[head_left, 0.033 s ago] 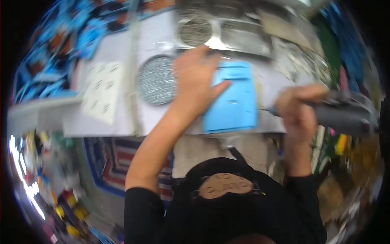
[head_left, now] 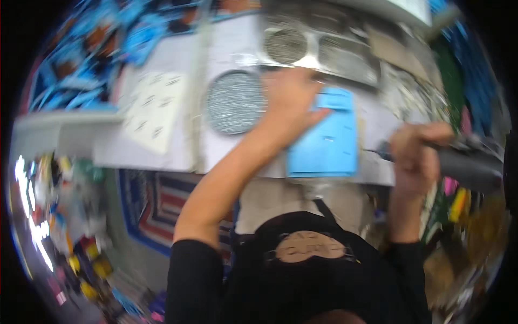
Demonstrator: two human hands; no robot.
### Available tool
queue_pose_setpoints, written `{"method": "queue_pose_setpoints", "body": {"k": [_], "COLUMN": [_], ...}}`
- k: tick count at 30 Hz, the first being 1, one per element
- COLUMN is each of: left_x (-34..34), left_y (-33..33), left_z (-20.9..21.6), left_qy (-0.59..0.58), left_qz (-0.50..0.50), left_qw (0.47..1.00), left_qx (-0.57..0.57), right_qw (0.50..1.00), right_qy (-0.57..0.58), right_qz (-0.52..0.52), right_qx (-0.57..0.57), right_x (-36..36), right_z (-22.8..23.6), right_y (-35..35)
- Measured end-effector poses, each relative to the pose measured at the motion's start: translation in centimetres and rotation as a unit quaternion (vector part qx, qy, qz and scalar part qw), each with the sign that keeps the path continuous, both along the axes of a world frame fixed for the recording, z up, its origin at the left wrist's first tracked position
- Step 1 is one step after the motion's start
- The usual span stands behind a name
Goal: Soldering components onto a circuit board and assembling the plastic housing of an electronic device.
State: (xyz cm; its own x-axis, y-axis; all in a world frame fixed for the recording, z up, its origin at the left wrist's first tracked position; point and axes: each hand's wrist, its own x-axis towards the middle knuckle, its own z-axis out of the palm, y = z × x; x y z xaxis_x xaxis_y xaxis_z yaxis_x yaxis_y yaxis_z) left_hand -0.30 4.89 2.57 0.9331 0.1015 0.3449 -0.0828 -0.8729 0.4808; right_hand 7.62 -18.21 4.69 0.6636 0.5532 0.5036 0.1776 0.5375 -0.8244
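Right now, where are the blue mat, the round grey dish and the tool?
blue mat (head_left: 329,146): head view, its middle.
round grey dish (head_left: 234,102): head view, its centre.
tool (head_left: 469,159): head view, its dark body.

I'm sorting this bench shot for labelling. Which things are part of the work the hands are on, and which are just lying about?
In the work:
- left hand, pressing on the blue mat
- right hand, gripping a dark power tool with its tip toward the mat

Lying about:
- round grey disc
- white sheet with small dark marks
- metal tray with round grilles
- blue packets, far left

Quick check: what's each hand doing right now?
Left hand: open, pressing on the blue mat.
Right hand: closed around a dark power screwdriver.
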Motion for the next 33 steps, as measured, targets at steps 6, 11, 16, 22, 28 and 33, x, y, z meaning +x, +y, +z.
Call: {"method": "queue_pose_setpoints", "body": {"k": [6,11,16,22,28,33], "left_x": [-10.0,-36.6,-53.4,-47.3,-27.8,-5.2], "left_y": [3.3,6.6,1.7,4.8,22.4,37.8], "left_z": [0.1,-10.8,-30.3,-33.2,-6.4,3.5], "left_qy": [-0.16,-0.192,0.085,0.229,-0.356,-0.26], "left_qz": [-0.014,0.529,0.864,0.825,0.399,0.186], "left_qw": [0.985,0.779,0.433,0.438,0.776,0.645], "left_qx": [-0.057,-0.275,-0.241,-0.275,-0.335,-0.694], "right_qw": [0.994,0.998,0.999,1.0,0.998,0.992], "right_qy": [0.047,0.011,0.04,-0.008,0.022,0.027], "right_qz": [0.033,0.043,0.029,-0.01,-0.052,-0.099], "right_qx": [0.097,0.049,0.013,-0.008,-0.011,-0.071], "right_x": [5.7,8.2,7.8,6.6,6.1,5.2], "right_z": [5.6,5.6,3.8,4.5,4.5,5.2], "right_y": [-2.8,-3.3,-0.1,0.9,0.6,1.4]}}
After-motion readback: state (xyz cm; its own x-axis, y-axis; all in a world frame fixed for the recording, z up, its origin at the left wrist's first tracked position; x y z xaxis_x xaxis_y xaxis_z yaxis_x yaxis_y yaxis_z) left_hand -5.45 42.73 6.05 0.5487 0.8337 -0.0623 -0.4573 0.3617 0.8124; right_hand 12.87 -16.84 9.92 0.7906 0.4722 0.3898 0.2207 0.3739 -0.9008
